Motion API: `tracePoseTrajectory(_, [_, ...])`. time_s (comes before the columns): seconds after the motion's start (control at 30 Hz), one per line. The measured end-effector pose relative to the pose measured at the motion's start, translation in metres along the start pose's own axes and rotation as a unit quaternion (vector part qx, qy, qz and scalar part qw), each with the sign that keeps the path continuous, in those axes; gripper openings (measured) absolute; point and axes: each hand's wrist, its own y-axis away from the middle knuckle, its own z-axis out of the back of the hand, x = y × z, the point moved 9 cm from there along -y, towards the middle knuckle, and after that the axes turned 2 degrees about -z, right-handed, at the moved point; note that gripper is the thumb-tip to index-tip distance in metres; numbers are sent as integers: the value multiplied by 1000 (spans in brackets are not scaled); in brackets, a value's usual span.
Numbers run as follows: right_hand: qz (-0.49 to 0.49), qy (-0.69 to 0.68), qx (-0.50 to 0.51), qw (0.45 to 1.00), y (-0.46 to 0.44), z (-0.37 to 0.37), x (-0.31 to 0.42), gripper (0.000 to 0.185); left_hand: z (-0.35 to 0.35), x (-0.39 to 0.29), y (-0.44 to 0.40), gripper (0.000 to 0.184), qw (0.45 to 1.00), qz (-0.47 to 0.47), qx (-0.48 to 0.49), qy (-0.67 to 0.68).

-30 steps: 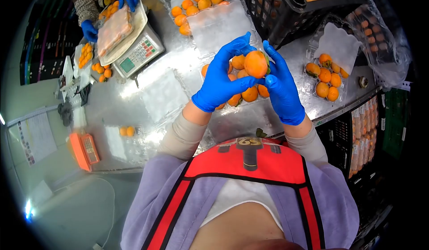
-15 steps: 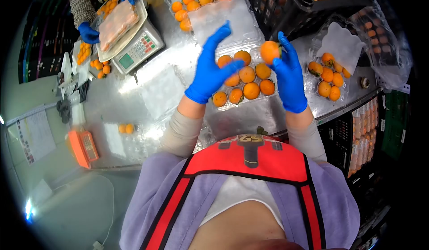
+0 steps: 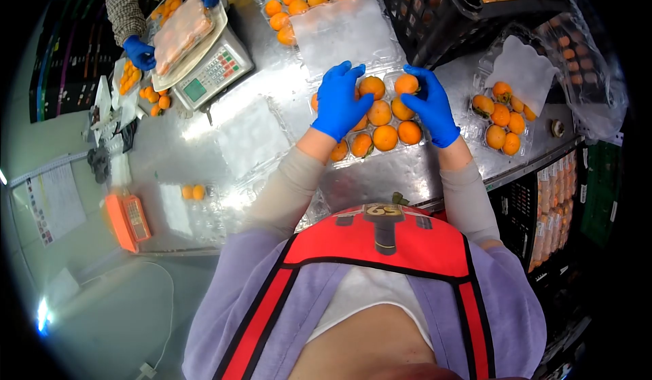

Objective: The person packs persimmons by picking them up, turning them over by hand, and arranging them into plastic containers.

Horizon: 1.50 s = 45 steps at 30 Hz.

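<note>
A clear plastic tray (image 3: 401,148) in front of me holds rows of orange persimmons (image 3: 384,137). My right hand (image 3: 433,108), in a blue glove, has thumb and fingers around a persimmon (image 3: 406,84) at the tray's back right corner. Over the left side of the tray is my left hand (image 3: 341,103), gloved in blue too, thumb apart from the fingers and nothing visible in its grasp. It partly hides the persimmons beneath it. The tray's lid, with a white sheet (image 3: 346,37), lies behind.
At the back left a co-worker's gloved hands (image 3: 139,52) touch a filled pack (image 3: 182,37) on a scale (image 3: 210,74). A black crate (image 3: 441,23) stands at the back right. Another persimmon tray (image 3: 504,118) is on the right. An orange device (image 3: 127,222) sits near the left edge.
My right hand has lowered the persimmon into the tray's back right corner. My left hand has moved right and its spread fingers have drawn closer together over the tray.
</note>
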Motion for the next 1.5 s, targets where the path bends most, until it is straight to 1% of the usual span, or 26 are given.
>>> tracePoseTrajectory(0.03, [40, 22, -15, 999, -3, 1, 0, 47, -6, 3, -3, 49, 1000, 3, 5, -12])
tracePoseTrajectory(0.07, [40, 22, -15, 999, -6, 1, -4, 47, -9, 3, -5, 49, 1000, 5, 9, -24])
tracePoseTrajectory(0.13, [74, 109, -7, 991, -9, -3, -4, 45, -12, 0, -8, 46, 999, 0, 14, -40])
tracePoseTrajectory(0.17, [74, 109, -7, 991, -11, -3, -5, 45, -13, -1, -10, 43, 998, -5, 20, -55])
tracePoseTrajectory(0.23, [80, 176, -9, 981, -13, -5, -6, 43, -15, 2, -13, 41, 999, -12, 22, -42])
tracePoseTrajectory(0.4, [105, 178, 9, 978, -12, -5, -7, 40, -16, 5, -14, 39, 999, -35, 22, -9])
tracePoseTrajectory(0.57, [135, 195, 17, 971, -9, -9, 1, 36, -13, 5, -9, 40, 998, -56, -10, 10])
tracePoseTrajectory(0.63, [189, 190, -35, 963, -7, -2, 4, 31, -14, 5, -9, 41, 998, -58, -13, 11])
tracePoseTrajectory(0.8, [148, 212, -60, 964, -3, 5, 5, 30, -6, 6, -9, 44, 997, -48, -22, 52])
tracePoseTrajectory(0.87, [136, 222, -62, 963, 0, 2, 11, 31, -1, 8, -7, 41, 989, 5, -12, 148])
tracePoseTrajectory(0.9, [133, 191, -77, 970, 4, 2, 14, 32, 5, 4, -7, 39, 983, 23, -9, 179])
tracePoseTrajectory(0.93, [129, 159, -91, 975, 8, 1, 18, 34, 4, 10, -4, 36, 921, 123, 0, 370])
tracePoseTrajectory(0.97, [128, 159, -91, 975, 13, -5, 28, 34, -6, 15, 2, 32, 812, 218, 9, 542])
tracePoseTrajectory(1.0, [97, 109, -76, 986, 18, -14, 36, 36, -5, 15, 3, 32, 812, 219, 8, 541])
tracePoseTrajectory(1.03, [67, 59, -61, 994, 19, -19, 37, 38, -2, 14, 3, 31, 821, 206, 0, 532])
tracePoseTrajectory(1.07, [67, 59, -60, 994, 18, -21, 35, 38, 1, 13, 2, 30, 830, 192, -8, 523])
tracePoseTrajectory(1.1, [96, 64, -58, 992, 17, -23, 37, 40, -2, 15, 3, 30, 831, 192, -9, 523])
tracePoseTrajectory(1.13, [125, 69, -56, 988, 17, -24, 40, 42, -4, 22, 5, 30, 865, 187, -11, 465])
tracePoseTrajectory(1.17, [125, 69, -56, 988, 17, -23, 42, 42, -3, 25, 6, 31, 896, 182, -12, 405])
tracePoseTrajectory(1.2, [95, 67, -66, 991, 16, -18, 40, 42, -5, 27, 8, 31, 896, 182, -12, 404])
tracePoseTrajectory(1.23, [66, 65, -76, 993, 15, -12, 36, 43, 6, 17, 5, 37, 967, 95, -18, 235])
tracePoseTrajectory(1.27, [65, 65, -76, 993, 16, -9, 35, 43, 13, 1, 4, 43, 998, 4, -24, 55])
tracePoseTrajectory(1.37, [42, 50, -92, 994, 20, 1, 29, 42, 3, -12, 3, 49, 1000, -11, 17, 9])
tracePoseTrajectory(1.4, [37, 38, -92, 994, 22, 3, 27, 41, -1, -13, 1, 49, 1000, -12, 18, 10])
tracePoseTrajectory(1.47, [32, 27, -93, 995, 25, 6, 23, 40, -8, -18, -5, 46, 996, -39, 15, -78])
tracePoseTrajectory(1.5, [23, 25, -87, 996, 26, 8, 18, 39, -9, -18, -8, 46, 996, -40, 15, -77])
